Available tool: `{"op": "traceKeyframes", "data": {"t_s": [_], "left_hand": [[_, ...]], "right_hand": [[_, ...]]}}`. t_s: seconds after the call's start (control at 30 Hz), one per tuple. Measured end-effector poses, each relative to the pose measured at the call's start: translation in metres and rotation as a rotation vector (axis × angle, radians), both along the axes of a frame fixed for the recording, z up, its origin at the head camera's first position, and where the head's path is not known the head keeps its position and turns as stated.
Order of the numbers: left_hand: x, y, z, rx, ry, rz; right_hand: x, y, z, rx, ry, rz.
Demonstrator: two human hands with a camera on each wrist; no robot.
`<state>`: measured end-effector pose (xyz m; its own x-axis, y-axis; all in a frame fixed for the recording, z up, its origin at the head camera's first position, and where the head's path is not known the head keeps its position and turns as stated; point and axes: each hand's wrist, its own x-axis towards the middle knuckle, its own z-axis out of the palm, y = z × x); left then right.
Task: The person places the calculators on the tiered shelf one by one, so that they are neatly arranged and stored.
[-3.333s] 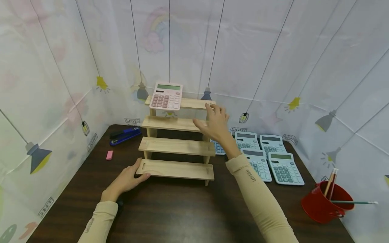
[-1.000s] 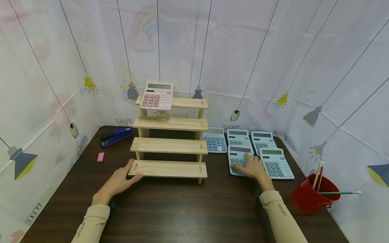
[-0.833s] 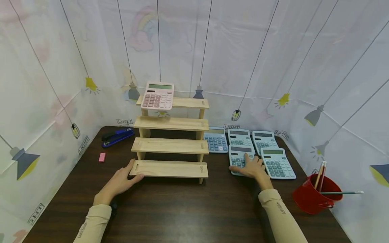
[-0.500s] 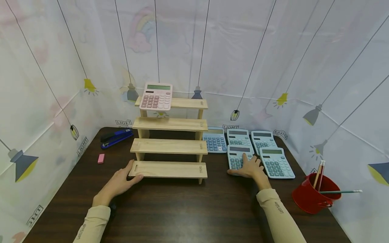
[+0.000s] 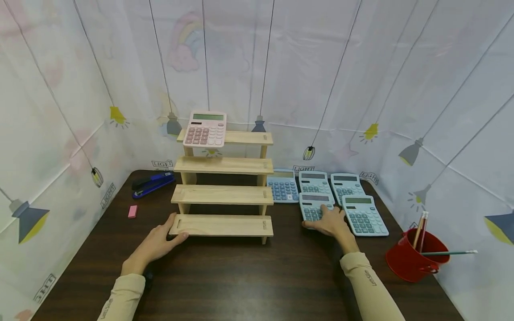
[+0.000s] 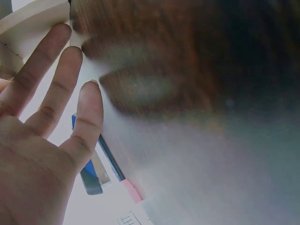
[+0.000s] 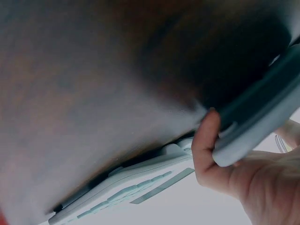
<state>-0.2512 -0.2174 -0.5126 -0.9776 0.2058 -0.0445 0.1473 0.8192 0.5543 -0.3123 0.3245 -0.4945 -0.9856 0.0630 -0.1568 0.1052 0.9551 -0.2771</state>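
A wooden stepped rack point(image 5: 222, 195) stands on the dark table, with a pink calculator point(image 5: 205, 129) leaning on its top shelf. My left hand point(image 5: 158, 238) lies with straight fingers point(image 6: 61, 79) against the left end of the rack's bottom shelf point(image 6: 33, 18). Right of the rack lie several blue calculators. My right hand point(image 5: 330, 221) covers the lower half of the front-left blue calculator point(image 5: 313, 204). In the right wrist view the thumb point(image 7: 206, 145) hooks round that calculator's edge point(image 7: 253, 122), which is tipped off the table.
The other blue calculators point(image 5: 363, 215) lie flat beside and behind the gripped one. A blue stapler point(image 5: 152, 183) and a pink eraser point(image 5: 132, 211) sit left of the rack. A red bucket point(image 5: 413, 261) holding pencils stands at the front right. Printed sheets wall in the table.
My right hand came down from the rack's upper shelves onto the front-left blue calculator, then closed its thumb round the near edge. The left hand stayed at the bottom shelf.
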Motion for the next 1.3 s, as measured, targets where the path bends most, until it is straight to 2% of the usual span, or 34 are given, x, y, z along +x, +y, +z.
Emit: {"op": "traceKeyframes", "data": {"t_s": [0.2,0.4,0.53,0.87,1.3], "left_hand": [[0.001,0.000,0.000,-0.001,0.004,-0.002],[0.000,0.000,-0.001,0.001,0.015,-0.006],[-0.001,-0.001,-0.003,0.001,0.009,-0.002],[-0.001,0.000,-0.002,-0.005,-0.017,0.001],[0.000,0.001,-0.001,0.006,-0.019,0.001]], "right_hand": [[0.002,0.000,-0.001,-0.018,0.022,0.007],[0.004,-0.005,0.009,-0.039,0.073,-0.004],[0.002,-0.010,0.022,-0.052,0.095,-0.010],[-0.006,-0.031,0.061,-0.089,0.231,-0.018],[-0.019,-0.054,0.098,-0.111,0.298,0.012]]}}
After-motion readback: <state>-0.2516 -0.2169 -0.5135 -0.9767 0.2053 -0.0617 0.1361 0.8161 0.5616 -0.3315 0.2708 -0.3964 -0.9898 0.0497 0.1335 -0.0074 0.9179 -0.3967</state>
